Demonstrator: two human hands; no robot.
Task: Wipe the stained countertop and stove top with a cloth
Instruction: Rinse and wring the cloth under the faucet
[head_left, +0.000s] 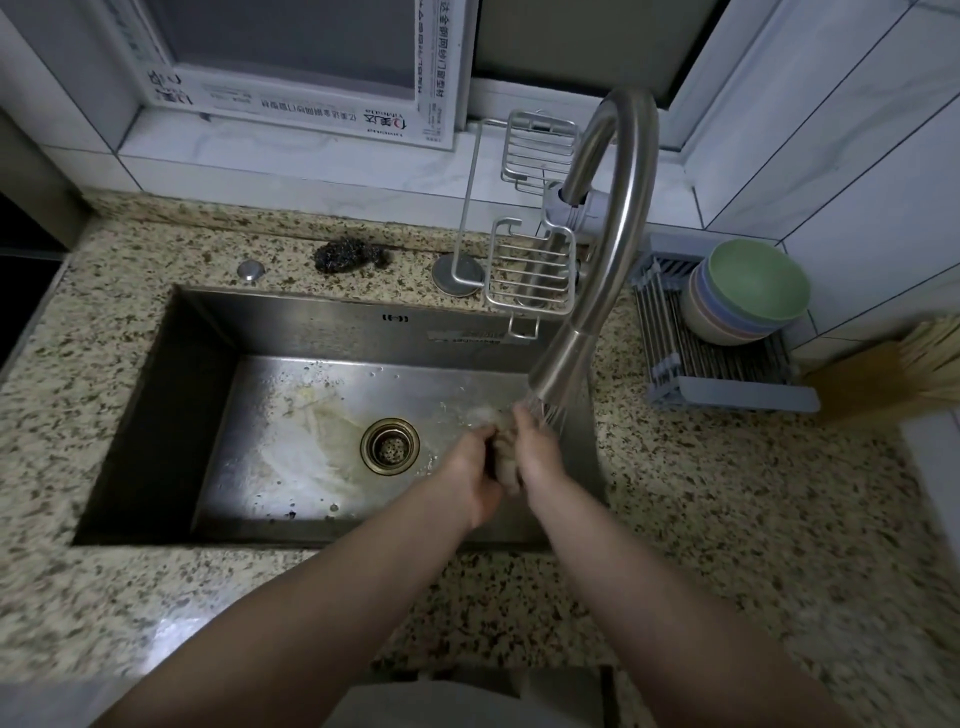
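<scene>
Beside faucet (613, 249): rack (535, 270), bowls (748, 291), scourer (348, 254).

Dim, wide-angle warped edges, glare in sink (291, 447)

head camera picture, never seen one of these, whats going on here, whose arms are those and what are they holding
There is one picture, taken by a wide-angle camera worn on a person's head and looking down, so the two bare arms coming in from the bottom edge are the wearer's own. No machine is involved.

The left hand and right hand meet over a steel sink and together hold a small wadded cloth, each with a curled grip, under the spray from the tall curved faucet.

Around the sink is a speckled stone countertop. On it, behind the sink, lie a dark scouring pad and a wire rack. To the right, a stack of pastel bowls sits on a grey drying rack. The sink floor shows yellowish stains near the drain.
</scene>
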